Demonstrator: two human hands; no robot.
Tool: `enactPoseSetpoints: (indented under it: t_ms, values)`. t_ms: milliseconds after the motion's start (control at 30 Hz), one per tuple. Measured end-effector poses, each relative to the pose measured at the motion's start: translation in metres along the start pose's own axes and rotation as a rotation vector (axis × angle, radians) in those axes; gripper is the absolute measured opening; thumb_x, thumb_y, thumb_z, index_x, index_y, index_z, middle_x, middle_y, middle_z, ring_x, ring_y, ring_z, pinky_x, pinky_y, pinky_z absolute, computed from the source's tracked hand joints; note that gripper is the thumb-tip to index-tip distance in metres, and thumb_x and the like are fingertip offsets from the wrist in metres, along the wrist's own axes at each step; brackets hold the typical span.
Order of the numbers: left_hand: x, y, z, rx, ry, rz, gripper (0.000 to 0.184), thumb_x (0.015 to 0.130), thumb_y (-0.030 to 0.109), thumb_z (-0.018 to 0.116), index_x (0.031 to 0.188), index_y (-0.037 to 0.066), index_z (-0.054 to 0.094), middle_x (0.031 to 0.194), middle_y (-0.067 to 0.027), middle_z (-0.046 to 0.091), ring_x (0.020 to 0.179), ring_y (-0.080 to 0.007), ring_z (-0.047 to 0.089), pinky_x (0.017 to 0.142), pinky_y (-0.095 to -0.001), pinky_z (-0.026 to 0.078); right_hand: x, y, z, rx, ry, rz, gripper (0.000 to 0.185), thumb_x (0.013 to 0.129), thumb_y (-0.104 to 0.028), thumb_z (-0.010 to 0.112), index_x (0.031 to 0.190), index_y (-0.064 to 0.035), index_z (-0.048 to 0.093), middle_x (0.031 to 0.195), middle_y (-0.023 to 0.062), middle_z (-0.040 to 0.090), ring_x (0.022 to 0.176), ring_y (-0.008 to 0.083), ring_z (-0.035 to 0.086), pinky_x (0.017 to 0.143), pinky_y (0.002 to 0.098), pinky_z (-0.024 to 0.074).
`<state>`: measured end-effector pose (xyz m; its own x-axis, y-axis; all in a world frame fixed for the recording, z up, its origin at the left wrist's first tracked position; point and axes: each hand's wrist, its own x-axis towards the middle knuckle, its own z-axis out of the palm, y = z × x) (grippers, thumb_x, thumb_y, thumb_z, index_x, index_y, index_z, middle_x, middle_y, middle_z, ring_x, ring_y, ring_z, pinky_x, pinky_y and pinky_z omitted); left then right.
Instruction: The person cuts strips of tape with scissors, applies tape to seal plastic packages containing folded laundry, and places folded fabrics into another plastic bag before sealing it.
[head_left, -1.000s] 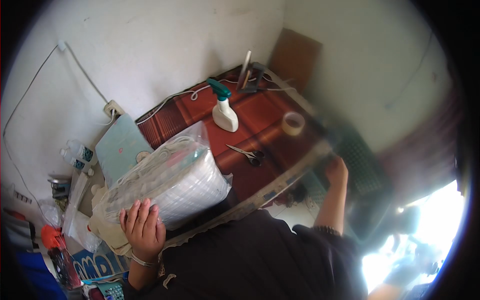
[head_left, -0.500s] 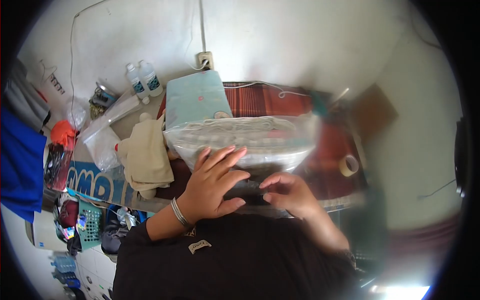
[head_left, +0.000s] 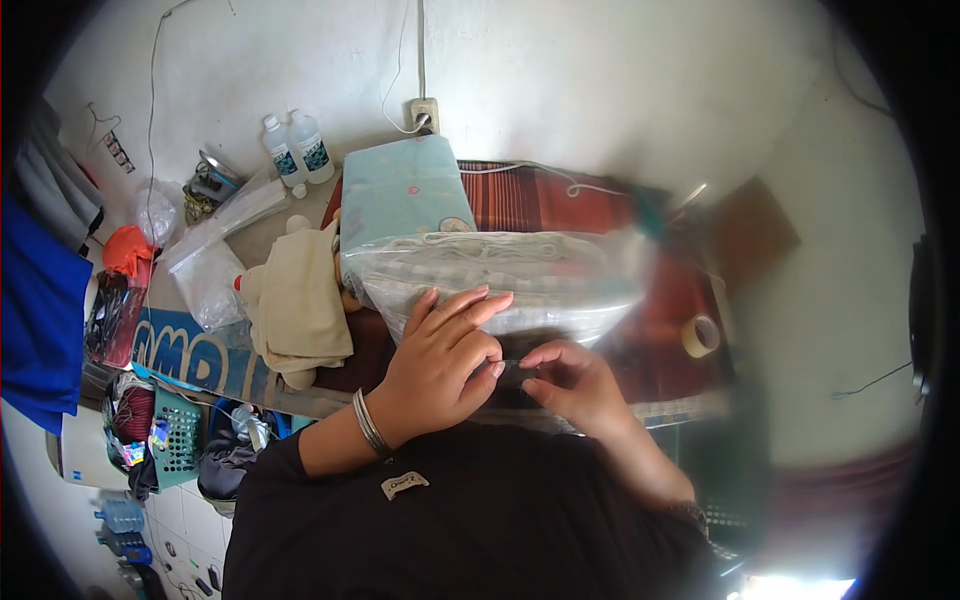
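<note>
A clear plastic bag holding folded, pale checked fabric lies in front of me. My left hand rests at its near side, with several fingers spread over the plastic. Its thumb and index finger pinch a thin strip, too small to tell whether it is tape or the bag's edge. Facing it, my right hand has its fingers curled, with the index tip at the strip's other end and the thumb just below. What lies between these right fingers is hard to make out.
A roll of tape sits on the red checked cloth at right. To the left are folded cream fabric and plastic bags. A pale blue padded piece and two bottles stand behind, near the wall socket.
My left thumb and index finger have come together in a pinch, and the thin strip now shows between my hands. The bag has stayed in place while the view shifted slightly.
</note>
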<state>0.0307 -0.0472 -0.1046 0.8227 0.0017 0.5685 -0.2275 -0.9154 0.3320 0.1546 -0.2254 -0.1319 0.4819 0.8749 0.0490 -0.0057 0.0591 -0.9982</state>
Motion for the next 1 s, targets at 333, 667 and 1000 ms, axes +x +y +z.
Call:
enactPoseSetpoints:
  t_ms: [333,667,1000]
  values:
    - [0.0,0.002,-0.004,0.05,-0.018,-0.001,0.01,0.079,0.014,0.062,0.082,0.011,0.053,0.132,-0.0088,0.054,0.128,-0.0274,0.046,0.107,-0.0506,0.024,-0.001,0.003,-0.001,0.06,0.047,-0.005,0.024,0.082,-0.002,0.069,0.104,-0.0039,0.059,0.082,-0.0045,0.055,0.072,0.002,0.049,0.061,0.0177,0.0397]
    - [0.0,0.002,-0.001,0.019,-0.01,-0.009,0.008,0.075,0.012,0.061,0.076,0.011,0.053,0.133,-0.0118,0.054,0.128,-0.0313,0.045,0.108,-0.0521,0.021,0.003,0.009,-0.002,0.389,-0.05,0.145,0.024,0.083,0.001,0.066,0.104,-0.0062,0.055,0.084,0.0,0.058,0.063,0.0029,0.049,0.053,0.0177,0.0383]
    - [-0.001,0.002,-0.003,0.013,-0.015,-0.009,0.008,0.076,0.013,0.061,0.076,0.013,0.053,0.134,-0.0116,0.053,0.128,-0.0301,0.045,0.109,-0.0506,0.02,0.007,0.009,0.004,0.273,-0.015,0.106,0.017,0.083,-0.001,0.067,0.086,-0.0086,0.053,0.076,-0.0039,0.054,0.059,0.0015,0.047,0.05,0.0182,0.0366]
